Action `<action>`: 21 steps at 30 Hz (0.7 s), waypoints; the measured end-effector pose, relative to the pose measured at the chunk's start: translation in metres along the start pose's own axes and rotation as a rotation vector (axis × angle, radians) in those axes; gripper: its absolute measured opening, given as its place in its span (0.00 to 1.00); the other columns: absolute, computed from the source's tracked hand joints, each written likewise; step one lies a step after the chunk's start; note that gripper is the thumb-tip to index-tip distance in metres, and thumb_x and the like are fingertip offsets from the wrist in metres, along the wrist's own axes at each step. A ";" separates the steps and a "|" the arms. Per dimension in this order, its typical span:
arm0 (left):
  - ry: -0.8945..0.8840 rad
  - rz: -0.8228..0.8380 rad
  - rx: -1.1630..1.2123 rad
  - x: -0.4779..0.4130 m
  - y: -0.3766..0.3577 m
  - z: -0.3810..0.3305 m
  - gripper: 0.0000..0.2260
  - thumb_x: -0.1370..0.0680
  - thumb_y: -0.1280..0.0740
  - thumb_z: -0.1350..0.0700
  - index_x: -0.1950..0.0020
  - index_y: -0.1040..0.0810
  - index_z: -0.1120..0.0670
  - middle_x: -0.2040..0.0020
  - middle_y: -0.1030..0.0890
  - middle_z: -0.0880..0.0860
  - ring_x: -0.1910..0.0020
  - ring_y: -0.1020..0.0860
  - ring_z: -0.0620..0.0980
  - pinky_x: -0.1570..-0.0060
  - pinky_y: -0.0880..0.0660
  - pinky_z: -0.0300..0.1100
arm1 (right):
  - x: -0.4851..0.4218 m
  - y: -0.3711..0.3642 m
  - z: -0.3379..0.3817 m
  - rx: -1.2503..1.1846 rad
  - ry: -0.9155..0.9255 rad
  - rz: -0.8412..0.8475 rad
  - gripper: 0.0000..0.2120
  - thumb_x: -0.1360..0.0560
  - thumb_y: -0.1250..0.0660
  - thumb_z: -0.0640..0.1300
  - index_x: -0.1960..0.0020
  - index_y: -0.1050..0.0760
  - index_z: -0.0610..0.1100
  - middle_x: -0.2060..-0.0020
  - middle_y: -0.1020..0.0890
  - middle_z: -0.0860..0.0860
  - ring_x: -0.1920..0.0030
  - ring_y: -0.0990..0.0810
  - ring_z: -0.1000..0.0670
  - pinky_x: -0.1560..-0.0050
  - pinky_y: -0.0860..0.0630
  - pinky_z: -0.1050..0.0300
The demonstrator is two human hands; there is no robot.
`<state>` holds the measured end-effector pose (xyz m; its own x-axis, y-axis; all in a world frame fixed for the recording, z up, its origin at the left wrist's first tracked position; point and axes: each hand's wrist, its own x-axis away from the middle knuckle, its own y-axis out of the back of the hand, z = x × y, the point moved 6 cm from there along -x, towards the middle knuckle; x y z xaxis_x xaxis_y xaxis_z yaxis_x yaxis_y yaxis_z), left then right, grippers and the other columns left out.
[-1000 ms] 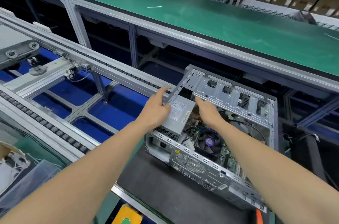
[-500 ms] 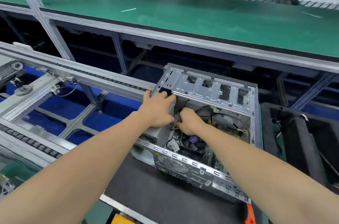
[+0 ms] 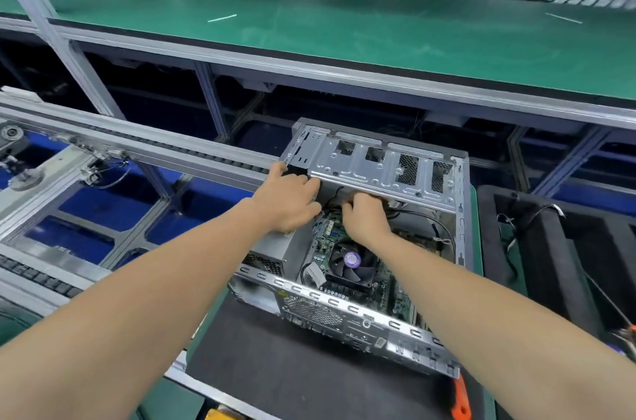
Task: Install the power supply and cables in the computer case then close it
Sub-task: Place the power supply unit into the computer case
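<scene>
Head camera, looking down past both of my bare forearms into an open computer case [image 3: 347, 311] lying on its side on a black mat [image 3: 292, 368].

My left hand [image 3: 287, 202] lies palm down on top of the grey power supply [image 3: 275, 249], which sits inside the case at its near left corner. The fingers are stretched forward and lightly spread rather than closed around anything. The thumb points out toward the case's far left corner, and the fingertips reach the edge of the silver drive bracket [image 3: 378, 166] that spans the far side of the case.

My right hand [image 3: 366, 218] is just beside the left, knuckles up, above the motherboard. Its fingers curl down among the black cables [image 3: 438, 225] under the bracket. The fingertips are hidden, so I cannot tell whether they pinch a cable or only touch the bundle.

A cooler fan [image 3: 351, 261] with a purple centre sits just nearer to me than the right hand.

An orange-handled tool [image 3: 459, 400] lies at the mat's near right edge. A black foam tray [image 3: 550, 247] stands to the right of the case. A green shelf [image 3: 344, 30] runs across behind it.
</scene>
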<state>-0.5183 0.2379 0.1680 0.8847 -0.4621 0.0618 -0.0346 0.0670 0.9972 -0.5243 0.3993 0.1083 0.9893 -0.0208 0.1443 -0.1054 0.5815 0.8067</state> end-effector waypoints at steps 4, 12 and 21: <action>-0.055 -0.033 0.041 -0.004 -0.001 0.004 0.11 0.20 0.49 0.47 0.52 0.32 0.52 0.62 0.26 0.48 0.62 0.28 0.48 0.39 0.42 0.50 | 0.013 -0.002 0.024 0.024 0.186 0.037 0.21 0.25 0.37 0.35 0.34 0.22 0.48 0.45 0.17 0.44 0.48 0.18 0.40 0.54 0.20 0.49; 0.228 -0.250 0.597 0.036 0.003 0.046 0.21 0.27 0.33 0.50 0.35 0.33 0.39 0.35 0.35 0.45 0.37 0.34 0.46 0.35 0.45 0.51 | 0.022 -0.027 0.055 -0.580 0.070 0.615 0.21 0.35 0.33 0.55 0.44 0.23 0.50 0.43 0.21 0.53 0.38 0.24 0.50 0.34 0.26 0.41; 0.596 0.210 1.569 0.075 -0.054 0.061 0.21 0.23 0.28 0.46 0.32 0.26 0.50 0.46 0.13 0.51 0.49 0.14 0.53 0.42 0.19 0.54 | 0.013 -0.045 0.056 -0.473 0.021 0.569 0.17 0.34 0.35 0.81 0.49 0.28 0.78 0.52 0.27 0.80 0.42 0.28 0.61 0.40 0.34 0.49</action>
<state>-0.4781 0.1460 0.1219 0.8319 -0.1617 0.5308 -0.2364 -0.9687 0.0755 -0.5124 0.3270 0.1058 0.7968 0.4011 0.4519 -0.5527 0.7860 0.2769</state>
